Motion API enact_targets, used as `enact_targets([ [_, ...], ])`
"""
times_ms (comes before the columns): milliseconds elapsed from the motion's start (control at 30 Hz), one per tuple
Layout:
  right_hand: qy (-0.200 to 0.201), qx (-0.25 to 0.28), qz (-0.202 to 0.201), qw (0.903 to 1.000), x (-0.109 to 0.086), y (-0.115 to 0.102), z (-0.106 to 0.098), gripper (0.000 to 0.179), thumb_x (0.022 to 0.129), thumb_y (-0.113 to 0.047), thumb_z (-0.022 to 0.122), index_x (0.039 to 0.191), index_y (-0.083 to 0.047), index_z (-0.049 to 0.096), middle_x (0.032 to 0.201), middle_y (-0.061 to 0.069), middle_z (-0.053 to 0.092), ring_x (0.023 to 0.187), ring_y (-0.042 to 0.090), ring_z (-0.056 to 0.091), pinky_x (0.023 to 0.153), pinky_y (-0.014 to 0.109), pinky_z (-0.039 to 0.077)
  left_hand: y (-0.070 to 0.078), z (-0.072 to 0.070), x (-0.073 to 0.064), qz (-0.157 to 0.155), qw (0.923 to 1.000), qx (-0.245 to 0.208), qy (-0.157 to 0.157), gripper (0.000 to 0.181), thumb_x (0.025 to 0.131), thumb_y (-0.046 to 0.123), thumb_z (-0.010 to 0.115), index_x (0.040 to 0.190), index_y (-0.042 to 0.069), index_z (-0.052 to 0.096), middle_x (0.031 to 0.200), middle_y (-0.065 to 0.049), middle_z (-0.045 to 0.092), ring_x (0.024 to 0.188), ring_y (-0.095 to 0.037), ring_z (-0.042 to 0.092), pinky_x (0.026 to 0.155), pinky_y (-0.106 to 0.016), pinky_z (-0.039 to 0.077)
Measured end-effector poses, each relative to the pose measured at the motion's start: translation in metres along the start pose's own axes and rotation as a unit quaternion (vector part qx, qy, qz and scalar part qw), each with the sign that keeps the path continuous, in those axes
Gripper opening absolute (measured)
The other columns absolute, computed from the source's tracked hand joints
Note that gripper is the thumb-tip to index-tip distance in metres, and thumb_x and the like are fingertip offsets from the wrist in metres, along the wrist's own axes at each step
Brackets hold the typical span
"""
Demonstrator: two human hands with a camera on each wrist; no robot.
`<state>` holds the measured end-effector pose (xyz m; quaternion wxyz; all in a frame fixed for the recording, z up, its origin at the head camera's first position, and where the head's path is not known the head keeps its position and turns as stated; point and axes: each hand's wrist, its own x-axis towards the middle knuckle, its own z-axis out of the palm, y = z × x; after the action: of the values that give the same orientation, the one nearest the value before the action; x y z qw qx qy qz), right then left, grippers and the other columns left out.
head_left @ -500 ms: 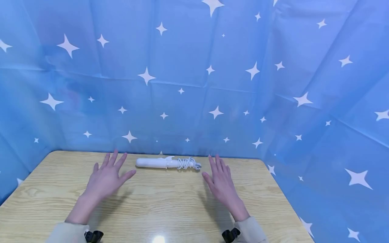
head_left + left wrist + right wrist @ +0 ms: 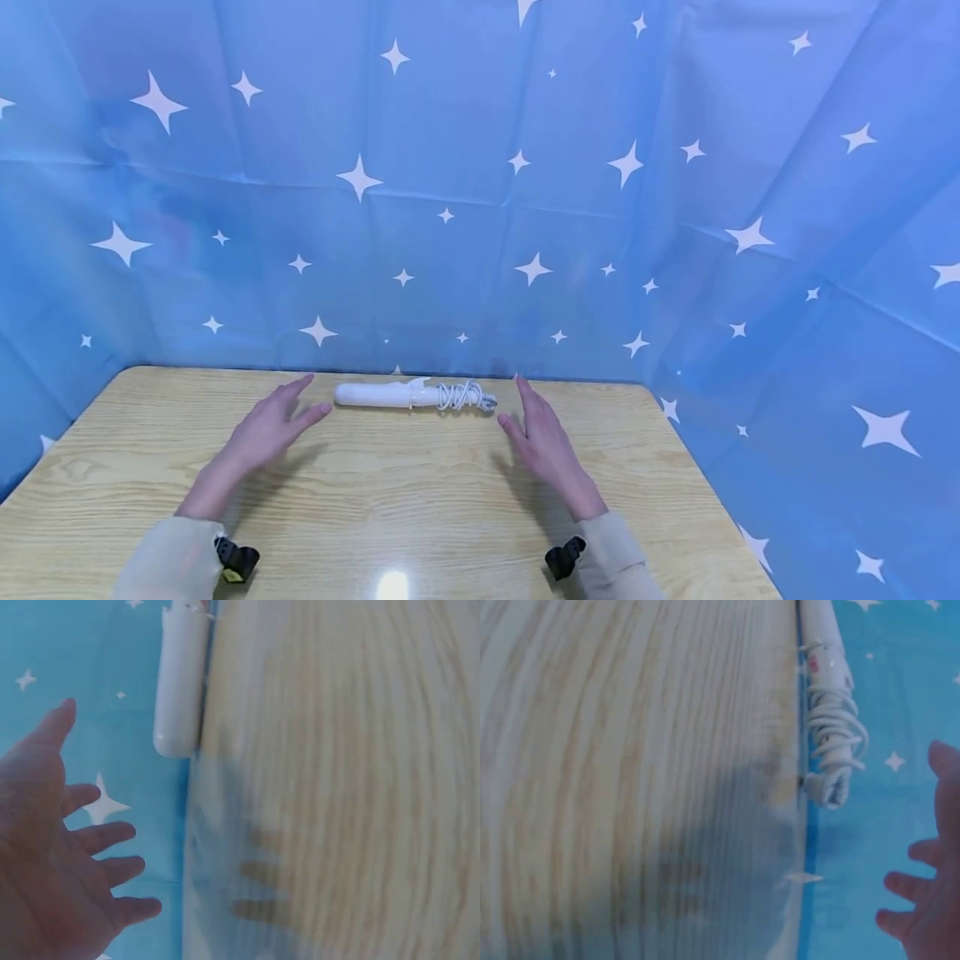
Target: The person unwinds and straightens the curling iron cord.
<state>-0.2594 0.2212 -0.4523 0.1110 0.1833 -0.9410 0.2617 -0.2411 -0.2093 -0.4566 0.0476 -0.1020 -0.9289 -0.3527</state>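
Observation:
A white curling iron (image 2: 378,395) lies lengthwise near the table's far edge, its pale cord (image 2: 461,396) wound round the handle at the right end. My left hand (image 2: 264,427) hovers off the barrel end, thumb and fingers apart, holding nothing. To the right of the cord, my right hand (image 2: 546,440) is held with its thumb away from the fingers, likewise empty. In the left wrist view the barrel (image 2: 180,690) shows beyond the left hand (image 2: 52,855). The right wrist view has the wound cord (image 2: 836,731) close to the right hand (image 2: 936,896). Neither hand touches the iron.
The wood-grain table (image 2: 390,492) ends just behind the iron. A blue cloth with white stars (image 2: 450,167) hangs along the back and the sides. Small black devices (image 2: 237,560) sit at both wrists.
Both hands have turned from palms down with spread fingers to palms facing inward, fingers closer together. The curling iron lies where it was; the head view has shifted slightly.

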Motion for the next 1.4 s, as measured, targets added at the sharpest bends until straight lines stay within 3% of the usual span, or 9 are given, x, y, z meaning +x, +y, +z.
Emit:
enact_targets([
  [133,-0.020,0.043,0.028,0.9985,0.005,0.009,0.002,0.081,0.107,-0.047,0.050,0.165,-0.010,0.007,0.164,0.024,0.025,0.148,0.043,0.029,0.124,0.058,0.025,-0.006,0.004,0.006,-0.004,0.9992,-0.040,0.006,0.083,0.101,0.057,0.057,0.156,-0.002,0.037,0.154,-0.033,0.038,0.134,-0.056,0.043,0.109,-0.074,0.038],
  [267,-0.041,0.074,0.044,0.9955,0.010,0.013,0.005,0.083,0.106,-0.054,0.047,0.165,-0.012,0.007,0.166,0.021,0.022,0.149,0.042,0.027,0.125,0.057,0.025,-0.009,0.007,0.012,-0.003,0.9970,-0.077,0.008,0.081,0.100,0.053,0.062,0.157,0.001,0.036,0.153,-0.033,0.040,0.137,-0.055,0.040,0.111,-0.074,0.037],
  [500,-0.051,0.098,0.042,0.9930,0.018,0.018,0.014,0.074,0.109,-0.034,0.053,0.163,-0.002,0.014,0.163,0.026,0.026,0.147,0.044,0.031,0.125,0.058,0.025,-0.013,0.020,0.024,0.024,0.9906,-0.135,0.000,0.074,0.099,0.039,0.070,0.155,0.000,0.039,0.151,-0.034,0.042,0.138,-0.054,0.040,0.113,-0.067,0.039],
  [867,-0.076,0.087,0.042,0.9924,0.032,0.036,0.018,0.062,0.111,-0.029,0.049,0.162,-0.003,0.024,0.164,0.019,0.029,0.149,0.038,0.031,0.125,0.053,0.027,-0.024,0.037,0.041,0.013,0.9901,-0.139,0.013,0.065,0.098,0.019,0.072,0.152,-0.001,0.044,0.147,-0.034,0.047,0.135,-0.052,0.045,0.114,-0.064,0.040],
  [1167,-0.093,0.175,0.055,0.9786,0.036,0.042,0.028,0.060,0.110,-0.026,0.049,0.161,-0.003,0.026,0.157,0.022,0.041,0.143,0.040,0.041,0.122,0.056,0.033,-0.028,0.041,0.048,0.013,0.9912,-0.130,0.018,0.056,0.099,0.012,0.069,0.149,-0.003,0.048,0.144,-0.029,0.053,0.133,-0.049,0.048,0.112,-0.064,0.042],
  [1400,-0.091,0.182,0.056,0.9776,0.037,0.045,0.032,0.054,0.110,-0.022,0.051,0.156,0.002,0.036,0.145,0.022,0.055,0.135,0.041,0.050,0.118,0.056,0.039,-0.022,0.046,0.052,0.018,0.9915,-0.129,0.010,0.057,0.100,0.018,0.070,0.148,-0.004,0.049,0.145,-0.031,0.051,0.131,-0.047,0.052,0.110,-0.057,0.047],
])
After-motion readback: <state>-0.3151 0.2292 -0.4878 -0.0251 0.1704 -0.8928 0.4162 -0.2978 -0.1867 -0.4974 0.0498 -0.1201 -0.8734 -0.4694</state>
